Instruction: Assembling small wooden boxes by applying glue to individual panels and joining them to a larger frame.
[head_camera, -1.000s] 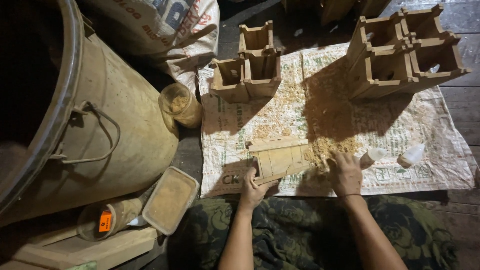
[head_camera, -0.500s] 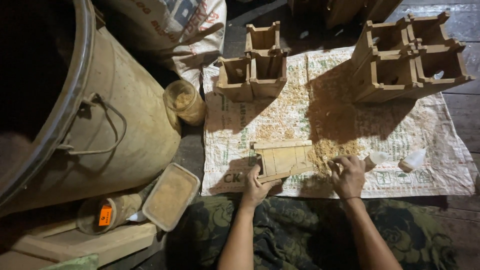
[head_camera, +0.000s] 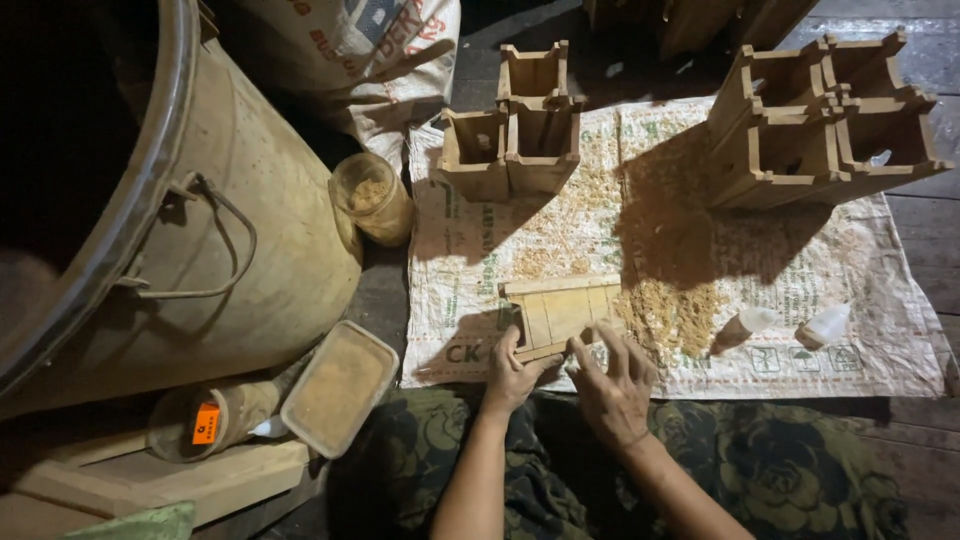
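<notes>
A person sits on the floor over a woven sack (head_camera: 700, 330) spread flat as a work mat. Both hands meet at a low wooden frame (head_camera: 562, 312) lying on the mat's near edge, a shallow tray of slats with one end wall standing up.

The left hand (head_camera: 512, 368) grips the frame's near left corner, fingers closed on the wood. The right hand (head_camera: 612, 385) is just beside it, fingers spread and bent down onto the frame's near right edge; whether it pinches anything small cannot be told from here.

To the right of the frame, touching it, lies a loose heap of sawdust (head_camera: 672, 312), with more scattered thinly across the mat. Two small pale bottles (head_camera: 790, 325) lie on their sides near the heap.

At the far side of the mat stand finished-looking wooden boxes, open at the top: a cluster of three (head_camera: 515, 135) in the middle and a larger cluster (head_camera: 820, 125) at far right. Judged by these, several boxes are done and the frame in hand is only partly built, with most walls still missing.

On the left sits a big metal drum (head_camera: 200, 230), a jar of sawdust (head_camera: 372, 198) against it, and a flat tub (head_camera: 338, 385) of the same stuff near the person's knee.
</notes>
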